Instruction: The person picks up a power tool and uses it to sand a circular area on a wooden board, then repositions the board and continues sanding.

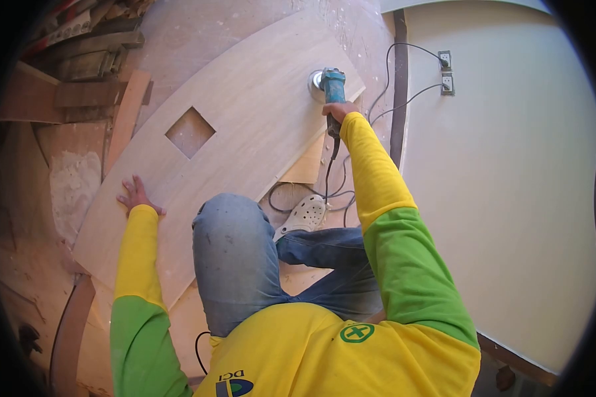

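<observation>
My right hand (340, 111) is wrapped round the black rear body of a teal angle grinder (334, 83). Its round disc (316, 85) lies against the far right part of a long, pale wooden panel (245, 99). From the grinder's back end a black cord runs down past my shoe. With fingers spread, my left hand (139, 196) rests flat on the near left part of the panel. Between the two hands, a square hole (191, 132) is cut through the panel. The panel's far edge is curved.
Two wall outlets (446, 73) with plugged-in cords are on the pale wall (503, 165) at right. Loose cord (341, 193) coils near my white clog (303, 215). Wood scraps (93, 53) are piled at the upper left, beside a whitish bag (76, 192). A plywood piece (304, 165) shows under the panel.
</observation>
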Motion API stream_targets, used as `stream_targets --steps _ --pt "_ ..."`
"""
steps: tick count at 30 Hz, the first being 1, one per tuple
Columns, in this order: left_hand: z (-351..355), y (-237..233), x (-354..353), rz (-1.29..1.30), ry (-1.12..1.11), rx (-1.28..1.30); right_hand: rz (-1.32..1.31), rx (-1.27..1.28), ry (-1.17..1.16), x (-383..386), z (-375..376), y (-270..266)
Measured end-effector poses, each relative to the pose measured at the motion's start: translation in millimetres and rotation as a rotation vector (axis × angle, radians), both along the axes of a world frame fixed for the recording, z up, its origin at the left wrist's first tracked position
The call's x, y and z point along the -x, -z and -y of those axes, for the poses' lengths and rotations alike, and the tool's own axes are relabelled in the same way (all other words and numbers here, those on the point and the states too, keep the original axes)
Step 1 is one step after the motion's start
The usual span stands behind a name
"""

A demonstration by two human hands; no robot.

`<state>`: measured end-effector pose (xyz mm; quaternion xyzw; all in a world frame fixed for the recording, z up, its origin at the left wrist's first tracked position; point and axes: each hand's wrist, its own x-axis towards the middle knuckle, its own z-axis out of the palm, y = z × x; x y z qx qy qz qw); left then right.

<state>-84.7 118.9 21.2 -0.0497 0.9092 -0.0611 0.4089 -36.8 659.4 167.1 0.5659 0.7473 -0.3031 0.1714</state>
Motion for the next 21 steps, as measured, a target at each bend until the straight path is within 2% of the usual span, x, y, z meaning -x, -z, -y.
stream_targets --steps 21 --pt "0.2 2.0 0.0 -0.004 -0.002 0.008 0.062 -0.059 -0.015 21.4 24.9 -20.4"
